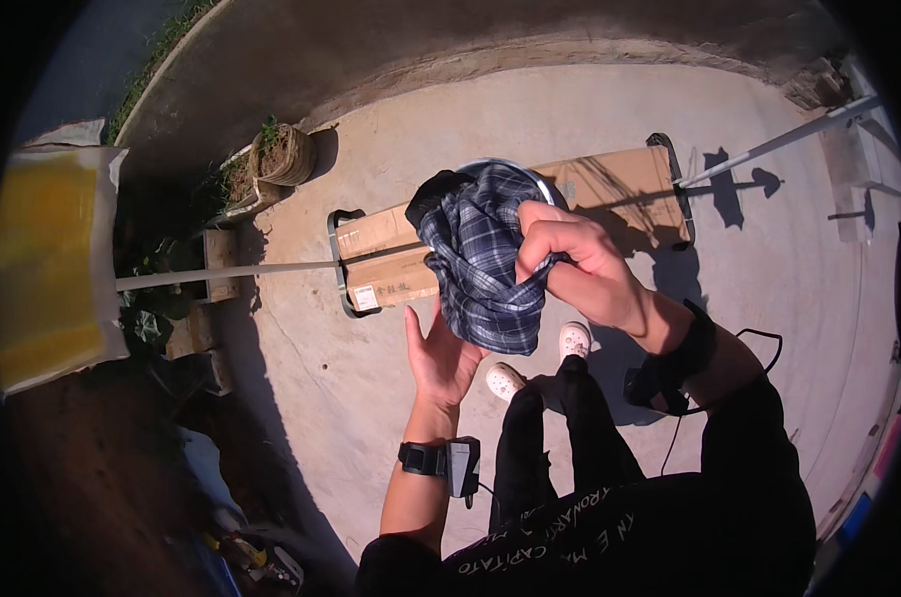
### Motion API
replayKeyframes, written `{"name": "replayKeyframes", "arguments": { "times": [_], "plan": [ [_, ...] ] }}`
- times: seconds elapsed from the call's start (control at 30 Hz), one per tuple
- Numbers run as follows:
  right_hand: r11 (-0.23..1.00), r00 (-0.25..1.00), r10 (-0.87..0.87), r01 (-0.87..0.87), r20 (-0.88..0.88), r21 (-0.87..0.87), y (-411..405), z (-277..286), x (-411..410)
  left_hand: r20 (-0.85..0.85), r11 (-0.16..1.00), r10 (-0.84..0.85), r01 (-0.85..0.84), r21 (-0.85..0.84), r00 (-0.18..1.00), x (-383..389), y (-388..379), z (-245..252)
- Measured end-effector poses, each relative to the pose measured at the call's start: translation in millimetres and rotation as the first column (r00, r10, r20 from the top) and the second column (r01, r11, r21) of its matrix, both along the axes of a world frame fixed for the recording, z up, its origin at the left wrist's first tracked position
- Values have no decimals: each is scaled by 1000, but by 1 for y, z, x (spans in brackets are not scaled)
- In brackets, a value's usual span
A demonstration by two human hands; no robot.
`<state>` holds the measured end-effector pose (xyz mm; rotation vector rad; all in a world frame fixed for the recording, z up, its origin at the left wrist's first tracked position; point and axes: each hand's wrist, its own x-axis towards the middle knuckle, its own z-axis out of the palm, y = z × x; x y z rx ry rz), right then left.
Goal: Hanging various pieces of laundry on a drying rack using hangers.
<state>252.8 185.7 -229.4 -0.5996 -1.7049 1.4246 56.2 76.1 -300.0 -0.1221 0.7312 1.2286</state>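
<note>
A bunched navy and white plaid cloth, seemingly a garment, hangs in front of me. My right hand grips its right side, with the fingers curled into the fabric. Below the cloth's lower left edge is my left hand, palm up and thumb spread. Its other fingers are partly hidden behind the cloth, and I cannot tell whether they touch it. Behind the cloth shows the pale curved rim of a round container, mostly covered. Dark fabric sits at the cloth's upper left.
Flattened-looking cardboard spans the black feet of a rack on the concrete floor. A left pole and a right pole rise from it. Potted plants stand by the wall. A yellow-and-white panel is at far left.
</note>
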Motion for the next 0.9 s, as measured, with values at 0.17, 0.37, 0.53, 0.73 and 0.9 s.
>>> {"name": "replayKeyframes", "arguments": {
  "times": [0.17, 0.37, 0.53, 0.73, 0.9],
  "plan": [
    [994, 964, -22, -8, -265, -112, -61, 99, 24, -6, 998, 3, -3, 60, 1000, 10, -1, 86],
    [888, 697, -395, 121, -598, -445, -82, 190, 79, -48, 887, -314, 310, 343, 948, -15, -60, 195],
    [903, 746, -397, 215, -535, -371, -118, 234, 89, -366, 766, -181, 364, 530, 913, -18, -111, 257],
    [910, 791, -387, 246, -474, -333, -143, 260, 85, -577, 733, 4, 390, 558, 817, -26, -141, 280],
    [959, 831, -221, 90, -510, -268, -147, 291, 73, -612, 820, -245, 497, 283, 752, -19, -135, 234]
  ]
}}
